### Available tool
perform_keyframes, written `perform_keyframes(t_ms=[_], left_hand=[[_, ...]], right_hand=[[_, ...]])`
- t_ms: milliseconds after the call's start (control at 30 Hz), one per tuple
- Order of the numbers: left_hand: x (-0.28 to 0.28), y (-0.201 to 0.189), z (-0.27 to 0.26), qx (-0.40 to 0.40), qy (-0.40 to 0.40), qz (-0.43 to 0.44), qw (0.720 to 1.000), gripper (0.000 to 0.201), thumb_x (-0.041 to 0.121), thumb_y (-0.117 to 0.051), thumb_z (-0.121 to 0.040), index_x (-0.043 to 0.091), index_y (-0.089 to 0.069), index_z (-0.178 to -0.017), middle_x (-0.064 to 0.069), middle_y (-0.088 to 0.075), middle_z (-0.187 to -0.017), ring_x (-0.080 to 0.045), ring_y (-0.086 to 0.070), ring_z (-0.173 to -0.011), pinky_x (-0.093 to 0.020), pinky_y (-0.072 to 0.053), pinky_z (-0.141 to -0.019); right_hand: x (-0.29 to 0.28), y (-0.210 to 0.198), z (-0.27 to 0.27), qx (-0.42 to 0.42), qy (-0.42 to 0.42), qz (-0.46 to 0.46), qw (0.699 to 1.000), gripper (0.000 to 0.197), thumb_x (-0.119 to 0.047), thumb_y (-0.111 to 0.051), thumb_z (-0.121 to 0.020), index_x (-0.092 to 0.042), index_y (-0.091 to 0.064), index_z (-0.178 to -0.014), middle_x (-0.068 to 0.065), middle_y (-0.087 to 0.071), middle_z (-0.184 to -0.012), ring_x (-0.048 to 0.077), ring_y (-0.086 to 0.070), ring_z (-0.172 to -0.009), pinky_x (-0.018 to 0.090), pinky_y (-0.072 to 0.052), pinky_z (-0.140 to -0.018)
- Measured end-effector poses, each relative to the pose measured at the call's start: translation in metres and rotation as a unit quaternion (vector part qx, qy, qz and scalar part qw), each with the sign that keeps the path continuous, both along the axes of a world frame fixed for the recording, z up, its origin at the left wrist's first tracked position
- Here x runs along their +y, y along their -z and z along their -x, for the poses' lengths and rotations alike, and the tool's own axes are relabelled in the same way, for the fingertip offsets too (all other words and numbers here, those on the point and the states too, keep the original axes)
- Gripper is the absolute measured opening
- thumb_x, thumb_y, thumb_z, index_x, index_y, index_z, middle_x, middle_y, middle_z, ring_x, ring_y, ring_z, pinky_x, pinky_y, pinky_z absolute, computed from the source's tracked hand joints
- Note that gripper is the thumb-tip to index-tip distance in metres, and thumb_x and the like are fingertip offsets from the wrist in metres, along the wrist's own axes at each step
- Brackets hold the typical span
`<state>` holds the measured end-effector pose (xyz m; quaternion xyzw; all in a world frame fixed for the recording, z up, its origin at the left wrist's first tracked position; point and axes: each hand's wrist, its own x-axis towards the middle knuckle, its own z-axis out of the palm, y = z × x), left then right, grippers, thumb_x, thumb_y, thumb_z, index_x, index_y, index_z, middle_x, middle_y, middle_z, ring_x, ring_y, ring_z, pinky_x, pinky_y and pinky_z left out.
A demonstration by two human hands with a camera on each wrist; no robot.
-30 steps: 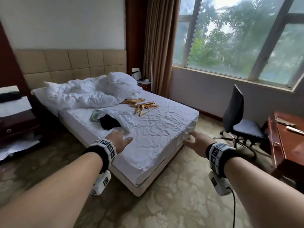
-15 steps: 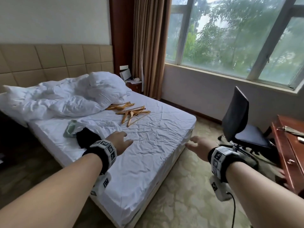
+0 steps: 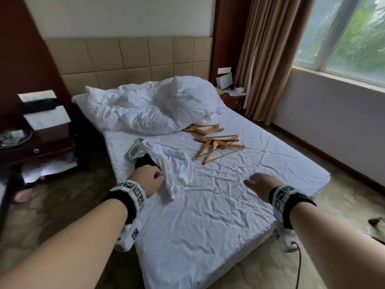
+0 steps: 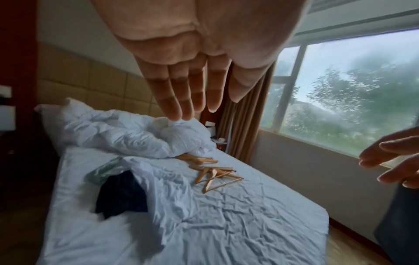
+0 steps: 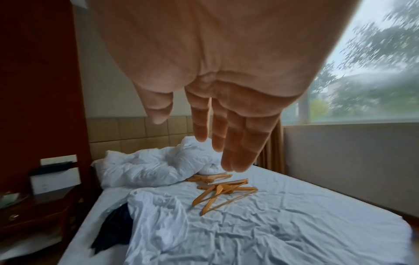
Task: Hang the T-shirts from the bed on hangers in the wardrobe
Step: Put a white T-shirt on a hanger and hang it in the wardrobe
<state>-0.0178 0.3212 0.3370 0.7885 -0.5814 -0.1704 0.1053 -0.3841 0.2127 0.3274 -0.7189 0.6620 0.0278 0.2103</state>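
A crumpled white T-shirt (image 3: 173,161) lies on the left half of the bed (image 3: 208,215). It partly covers a black T-shirt (image 3: 144,163), and a green garment (image 3: 134,148) lies just behind them. Several wooden hangers (image 3: 216,142) are piled mid-bed, to the right of the shirts. My left hand (image 3: 154,180) hovers above the mattress beside the white shirt's near edge, holding nothing. The left wrist view shows its fingers (image 4: 176,100) straight. My right hand (image 3: 254,182) floats over bare sheet, in front of the hangers, fingers (image 5: 238,152) extended and empty.
A bunched white duvet (image 3: 145,109) fills the head of the bed against the padded headboard (image 3: 135,59). A dark nightstand (image 3: 41,147) stands left of the bed, another (image 3: 233,101) at the far right by the brown curtain (image 3: 270,59). Carpet surrounds the bed.
I have stepped up to the bed and the view has turned left, off the chair and desk. Both hands have moved from short of the bed edge to over the mattress.
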Motion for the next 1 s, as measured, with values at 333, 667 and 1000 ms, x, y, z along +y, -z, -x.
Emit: perform_keyframes(t_ms=[333,667,1000], left_hand=[[-0.098,0.068,-0.036,0.051,-0.095,-0.022,0.994,0.021,0.028,-0.053,-0.098,0.023,-0.073,-0.099,0.001,-0.072,-0.098,-0.022,-0.065,-0.089,-0.029,-0.053,-0.078],[-0.163,0.201,-0.052,0.428,-0.433,0.042,0.792,0.01,0.012,-0.061,-0.087,0.009,-0.065,-0.078,-0.009,-0.058,-0.065,-0.025,-0.055,-0.061,-0.03,-0.046,-0.055],[-0.216,0.263,-0.006,0.439,-0.629,0.04,0.64,0.015,0.015,-0.059,-0.095,0.01,-0.061,-0.08,-0.01,-0.061,-0.08,-0.026,-0.062,-0.066,-0.028,-0.047,-0.058]], right_hand=[[-0.112,0.061,-0.046,0.047,-0.058,-0.053,0.996,0.053,-0.055,-0.053,-0.1,-0.021,-0.057,-0.14,0.009,-0.06,-0.137,0.026,-0.058,-0.124,0.028,-0.042,-0.095],[-0.225,0.142,-0.053,0.061,-0.093,-0.114,0.987,0.056,-0.059,-0.044,-0.102,-0.02,-0.056,-0.141,0.008,-0.058,-0.14,0.026,-0.058,-0.123,0.029,-0.042,-0.096],[-0.377,0.233,-0.066,0.07,-0.213,-0.197,0.955,0.059,-0.052,-0.048,-0.103,-0.017,-0.044,-0.151,0.011,-0.048,-0.151,0.029,-0.053,-0.131,0.032,-0.042,-0.1]])
